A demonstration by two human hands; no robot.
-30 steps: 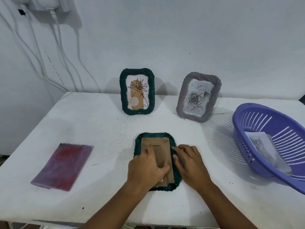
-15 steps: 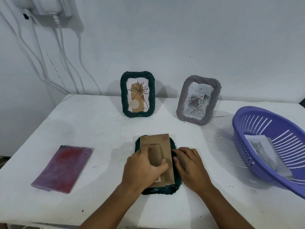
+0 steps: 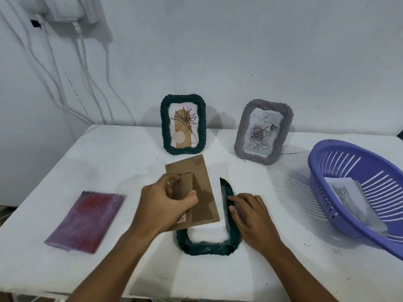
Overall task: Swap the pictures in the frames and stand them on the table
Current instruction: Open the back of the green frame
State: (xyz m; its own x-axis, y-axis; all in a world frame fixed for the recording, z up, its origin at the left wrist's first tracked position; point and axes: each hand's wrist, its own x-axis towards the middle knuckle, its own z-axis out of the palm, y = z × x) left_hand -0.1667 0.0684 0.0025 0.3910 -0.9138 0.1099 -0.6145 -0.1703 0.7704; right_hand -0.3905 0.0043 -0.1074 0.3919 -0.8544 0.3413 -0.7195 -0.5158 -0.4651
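A dark green frame [image 3: 207, 247] lies face down near the table's front, with the white back of a picture [image 3: 207, 234] showing inside it. My left hand [image 3: 165, 203] grips the stand flap of the brown backing board [image 3: 196, 179] and holds it lifted above the frame's left side. My right hand [image 3: 250, 216] rests on the frame's right edge, fingers pressing down. Upright at the back stand a second green frame [image 3: 183, 125] with a flower print and a grey frame [image 3: 262, 131] with a rose print.
A red-purple picture [image 3: 86, 219] lies flat at the left. A purple slotted basket [image 3: 357, 162] at the right holds a cat picture [image 3: 351, 201]. White cables [image 3: 52, 68] hang down the wall at the back left. The white table [image 3: 109, 153] reaches the wall.
My left hand has pulled the brown backing board up and out of the green frame toward the left, uncovering the white picture back. My right hand stayed on the frame's right edge.
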